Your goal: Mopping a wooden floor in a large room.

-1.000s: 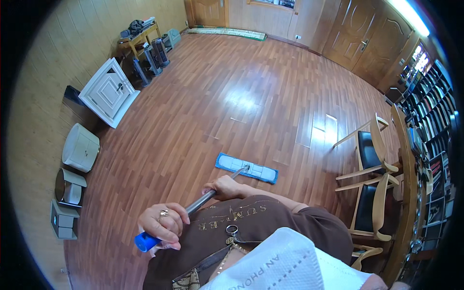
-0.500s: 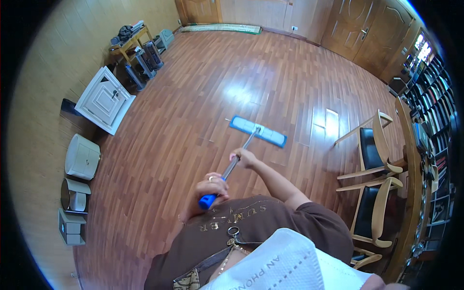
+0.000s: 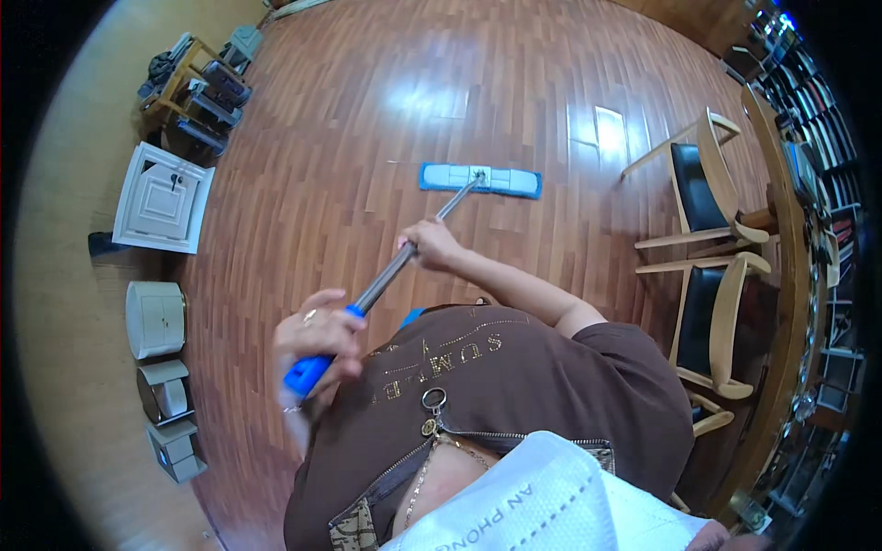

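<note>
Head: right hand (image 3: 432,244) beyond left hand (image 3: 315,338)

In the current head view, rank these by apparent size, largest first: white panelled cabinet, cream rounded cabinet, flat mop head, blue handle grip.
1. White panelled cabinet
2. Cream rounded cabinet and flat mop head: too alike to rank; the mop head is wider, the cabinet taller.
3. Blue handle grip, partly covered by the left hand

Mop (image 3: 390,272), rect. pale head (image 3: 513,181) w/ blue fringe (image 3: 424,176) flat on wood flr (image 3: 524,248), slanted metal hdl (image 3: 378,286), blue grip (image 3: 308,375)
</note>
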Tool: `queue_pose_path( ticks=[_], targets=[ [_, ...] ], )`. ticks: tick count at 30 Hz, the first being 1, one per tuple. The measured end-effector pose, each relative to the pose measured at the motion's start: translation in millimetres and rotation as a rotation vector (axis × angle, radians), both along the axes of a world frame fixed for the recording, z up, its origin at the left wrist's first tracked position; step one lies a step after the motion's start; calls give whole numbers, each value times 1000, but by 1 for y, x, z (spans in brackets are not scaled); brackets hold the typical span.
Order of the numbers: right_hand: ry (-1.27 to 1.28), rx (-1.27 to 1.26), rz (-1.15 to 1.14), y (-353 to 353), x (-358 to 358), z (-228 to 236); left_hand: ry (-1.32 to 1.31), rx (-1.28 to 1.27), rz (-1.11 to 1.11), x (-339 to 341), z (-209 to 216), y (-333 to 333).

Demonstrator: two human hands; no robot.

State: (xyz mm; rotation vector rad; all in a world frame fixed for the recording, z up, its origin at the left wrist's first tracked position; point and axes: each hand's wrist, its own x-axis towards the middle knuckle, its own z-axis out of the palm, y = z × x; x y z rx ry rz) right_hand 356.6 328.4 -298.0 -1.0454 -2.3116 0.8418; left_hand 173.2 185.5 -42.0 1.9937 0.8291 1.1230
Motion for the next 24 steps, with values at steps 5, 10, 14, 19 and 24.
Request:
queue_pose_path(
  ticks=[5, 10, 14, 19, 24],
  targets=[
    [232, 85, 134, -45, 6, 40, -79, 90, -418, -31, 53, 15],
    [170, 148, 97, -16, 28, 48, -215, 139, -600, -10, 46, 74],
    [104, 270, -64, 35, 55, 35, -209, 167, -714, 19, 36, 138],
    [40, 272, -229, 125, 94, 4, -115, 105, -528, 50, 3, 207],
    [-133, 122, -345, 225, 115, -36, -37, 40, -424, 54, -41, 284]
  ],
)
